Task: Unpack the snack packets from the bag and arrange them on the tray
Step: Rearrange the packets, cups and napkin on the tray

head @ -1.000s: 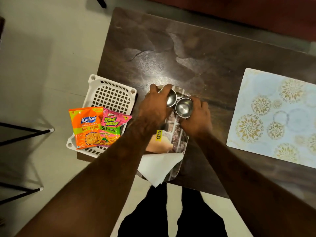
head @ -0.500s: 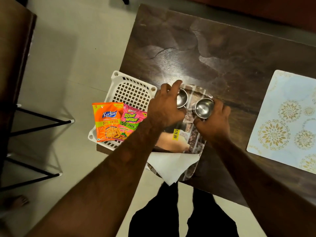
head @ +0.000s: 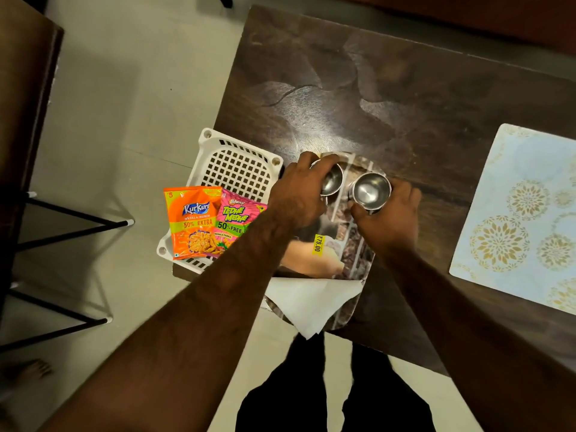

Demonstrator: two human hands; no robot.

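Two snack packets lie side by side in the white basket tray [head: 237, 163] at the left edge of the dark wooden table [head: 405, 88]. The orange Kurkure packet [head: 193, 222] is on the left. The pink Tedhe Medhe packet [head: 238, 218] is just beside it and touches it. The top half of the basket tray is bare.

Next to it, to the right, is a flat picture tray [head: 358, 263] with a yellow price sticker [head: 318, 243]. A white paper napkin [head: 311, 304] hangs off its near end.

The left hand [head: 299, 198] has its fingers curled around a small steel cup [head: 332, 181], which tips a little. The right hand [head: 389, 219] has its fingers wrapped around a second steel cup [head: 371, 190], which stands up straight. Both cups sit on the far end of the picture tray, close together.

No bag shows anywhere, so I cannot tell if more packets are left to take out. It looks like the packets part is done or nearly done, and the hands are busy with the cups now. A blue flower placemat [head: 523, 219] lies well apart on the right.
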